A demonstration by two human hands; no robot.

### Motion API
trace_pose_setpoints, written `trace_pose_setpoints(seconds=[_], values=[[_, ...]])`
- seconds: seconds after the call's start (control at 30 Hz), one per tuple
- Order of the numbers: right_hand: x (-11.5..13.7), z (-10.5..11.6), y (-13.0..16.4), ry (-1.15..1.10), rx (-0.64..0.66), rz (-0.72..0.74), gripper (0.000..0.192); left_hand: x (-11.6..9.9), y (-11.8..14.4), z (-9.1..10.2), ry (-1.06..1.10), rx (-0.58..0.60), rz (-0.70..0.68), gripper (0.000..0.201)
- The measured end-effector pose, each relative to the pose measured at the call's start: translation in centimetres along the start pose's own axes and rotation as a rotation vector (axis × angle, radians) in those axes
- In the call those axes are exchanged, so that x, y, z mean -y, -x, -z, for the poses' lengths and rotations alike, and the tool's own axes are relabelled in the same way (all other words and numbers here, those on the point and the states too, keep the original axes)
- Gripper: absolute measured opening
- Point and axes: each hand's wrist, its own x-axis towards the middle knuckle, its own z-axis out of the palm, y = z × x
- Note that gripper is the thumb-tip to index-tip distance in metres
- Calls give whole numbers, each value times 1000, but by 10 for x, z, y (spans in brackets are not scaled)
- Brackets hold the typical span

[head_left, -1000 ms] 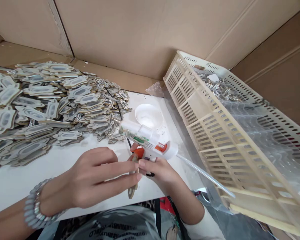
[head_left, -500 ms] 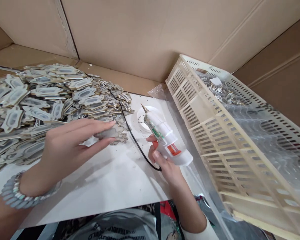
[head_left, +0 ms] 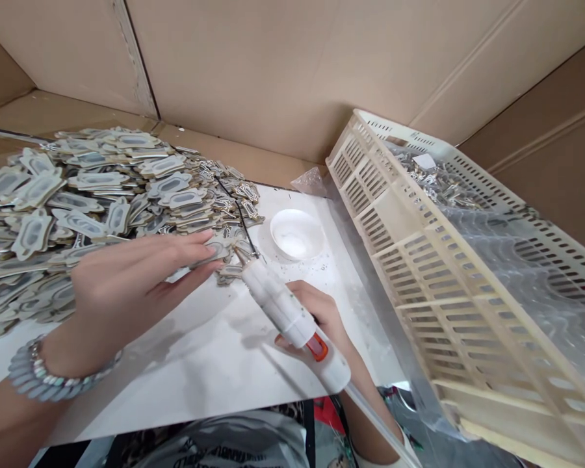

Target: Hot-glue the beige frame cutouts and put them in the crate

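Between thumb and fingers, my left hand [head_left: 131, 286] pinches a small flat grey plate with a shaped outline [head_left: 213, 252], held just above the white table. My right hand [head_left: 316, 312] grips a white glue gun [head_left: 283, 302] with an orange trigger; a clear glue stick [head_left: 380, 422] sticks out of its back end. The gun's metal nozzle [head_left: 241, 252] points left and is right beside the plate's right end; whether they touch I cannot tell. Under and near the nozzle lie a few more such plates [head_left: 230, 274]. A large pile of them [head_left: 92, 175] covers the left of the table.
Beyond the gun stands a round white bowl [head_left: 297, 234]. A cream plastic crate [head_left: 419, 273] along the right holds small metal parts [head_left: 443, 182] and clear wavy plastic. Cardboard walls [head_left: 253, 78] enclose the back. A black cord [head_left: 246, 227] runs near the nozzle.
My right hand has brought the glue gun left and down, from over the bowl to the plate in my left hand. The bowl now shows fully. My left hand stays nearly in place.
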Motion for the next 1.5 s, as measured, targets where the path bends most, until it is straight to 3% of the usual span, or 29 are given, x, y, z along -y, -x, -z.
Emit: trace_pose_setpoints(seconds=[0.17,0.6,1.5], values=[[-5,-3,1,6,35,13,26,6,0,-1,4,-47,-155,8],[-9,-6,3,51,13,-37,26,4,2,0,1,2,-150,5],[-7,-7,3,66,-9,-50,23,8,1,1,-86,-36,-227,4]])
